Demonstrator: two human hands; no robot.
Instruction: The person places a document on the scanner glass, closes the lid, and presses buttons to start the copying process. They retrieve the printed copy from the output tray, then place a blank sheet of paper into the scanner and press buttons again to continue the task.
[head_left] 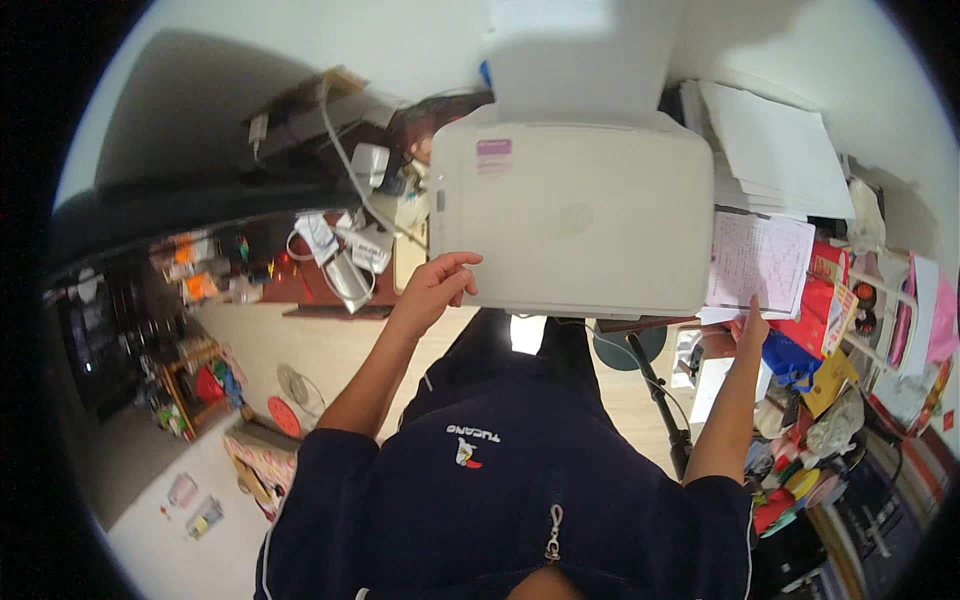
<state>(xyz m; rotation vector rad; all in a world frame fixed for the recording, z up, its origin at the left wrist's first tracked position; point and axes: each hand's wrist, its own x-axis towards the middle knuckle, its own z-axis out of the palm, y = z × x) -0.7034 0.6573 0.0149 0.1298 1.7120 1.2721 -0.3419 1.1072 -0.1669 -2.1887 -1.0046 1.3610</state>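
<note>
A white flatbed printer (620,190) stands before me with its lid down. My left hand (437,292) is at its front left corner, holding nothing; the forefinger reaches over the lid while the other fingers bend loosely. On the right, my right hand (752,322) is at the near edge of a handwritten sheet (760,255) that lies on other papers. One finger stretches onto the sheet; the rest are partly hidden. A dark pen (742,212) lies along the sheet's far edge. White paper (585,70) stands upright behind the lid.
A stack of white paper (780,150) lies behind the handwritten sheet. Left of the printer are a white cable (345,160) and a silvery cylinder (348,283). A red bag (805,320) and crowded odds and ends fill the right side. Below is a black stand pole (665,410).
</note>
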